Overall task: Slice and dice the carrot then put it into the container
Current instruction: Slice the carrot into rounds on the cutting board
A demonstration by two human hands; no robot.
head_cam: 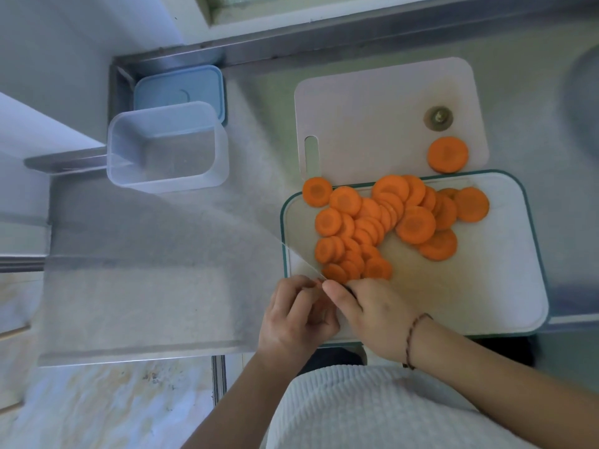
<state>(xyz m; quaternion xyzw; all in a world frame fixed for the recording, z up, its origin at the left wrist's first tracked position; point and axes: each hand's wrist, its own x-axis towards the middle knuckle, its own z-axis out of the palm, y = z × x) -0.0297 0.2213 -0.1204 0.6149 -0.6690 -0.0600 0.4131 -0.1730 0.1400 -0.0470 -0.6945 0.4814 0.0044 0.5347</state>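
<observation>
**Hands meet at the near edge of the carrot pile**

Both hands sit nearest. Left hand (296, 314) curls round a last carrot bit; right hand (372, 314) grips a mostly hidden knife. Carrot slices (382, 222) cover the chopping board (505, 286); container (167, 149) waits far left on the bench (155, 286). Stack rounds before dicing.

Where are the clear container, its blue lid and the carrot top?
clear container (207, 184): head view, near wall.
blue lid (168, 87): head view, top face.
carrot top (438, 117): head view, centre of cut end.

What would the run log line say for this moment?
carrot slices piled on cutting board | both hands at pile's near edge | container empty | dicing not done
</observation>
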